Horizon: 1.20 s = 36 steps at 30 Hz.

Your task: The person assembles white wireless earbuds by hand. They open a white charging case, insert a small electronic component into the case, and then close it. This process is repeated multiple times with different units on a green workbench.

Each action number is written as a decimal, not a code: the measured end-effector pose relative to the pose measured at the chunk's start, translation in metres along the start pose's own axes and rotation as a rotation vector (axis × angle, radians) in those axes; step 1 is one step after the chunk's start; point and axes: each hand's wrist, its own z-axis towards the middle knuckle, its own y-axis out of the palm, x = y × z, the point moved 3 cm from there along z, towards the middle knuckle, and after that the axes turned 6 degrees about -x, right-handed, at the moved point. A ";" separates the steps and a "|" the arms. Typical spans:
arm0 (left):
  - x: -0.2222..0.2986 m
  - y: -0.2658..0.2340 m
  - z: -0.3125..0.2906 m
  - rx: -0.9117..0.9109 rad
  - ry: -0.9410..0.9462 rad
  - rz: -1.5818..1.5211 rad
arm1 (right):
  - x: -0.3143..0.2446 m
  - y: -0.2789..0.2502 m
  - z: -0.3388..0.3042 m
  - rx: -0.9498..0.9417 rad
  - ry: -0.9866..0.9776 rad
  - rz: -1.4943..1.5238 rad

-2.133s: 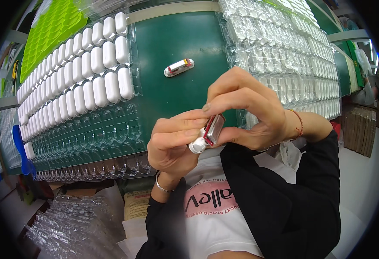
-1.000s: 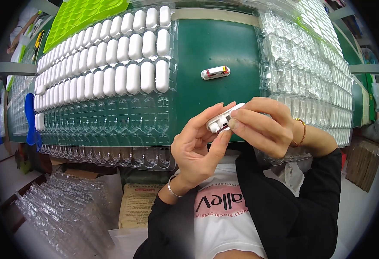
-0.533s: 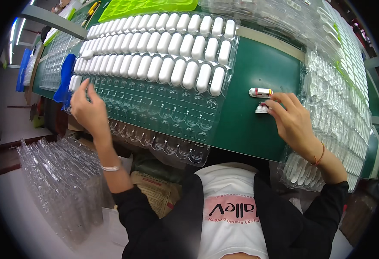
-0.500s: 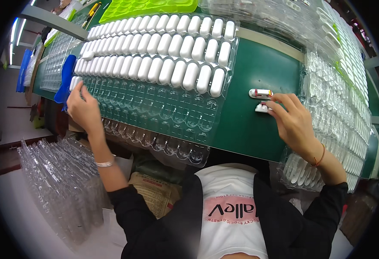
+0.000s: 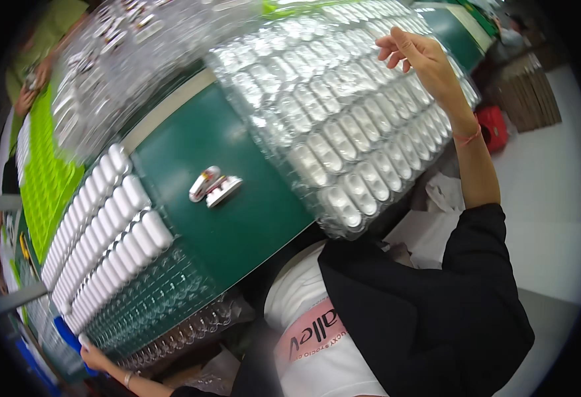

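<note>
Left hand at a small white rounded plastic case, near row of the clear moulded tray; your uneven push could tip the case from its pocket. Two white-and-red oblong assemblies sit close together on the green table; your sleeve could scatter them. Right hand loosely spread, seemingly bare, above the glossy clear trays; snagging might drag them. Left grip: can't tell, fingertips tiny. Whether the assemblies touch: unclear. Far bags blurred.

Green tabletop above pale floor
</note>
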 end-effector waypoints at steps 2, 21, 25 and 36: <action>0.089 -0.057 -0.034 0.217 0.003 0.189 | 0.019 -0.032 -0.029 0.000 0.145 -0.136; 0.468 -0.203 -0.422 -0.827 0.598 -1.814 | -0.065 0.072 -0.135 -0.264 -0.192 -0.260; 0.464 -0.203 -0.425 -0.819 0.584 -1.738 | -0.082 0.093 -0.142 -0.314 -0.235 -0.381; 0.457 -0.189 -0.426 -0.871 0.655 -1.797 | -0.091 0.110 -0.150 -0.358 -0.101 -0.496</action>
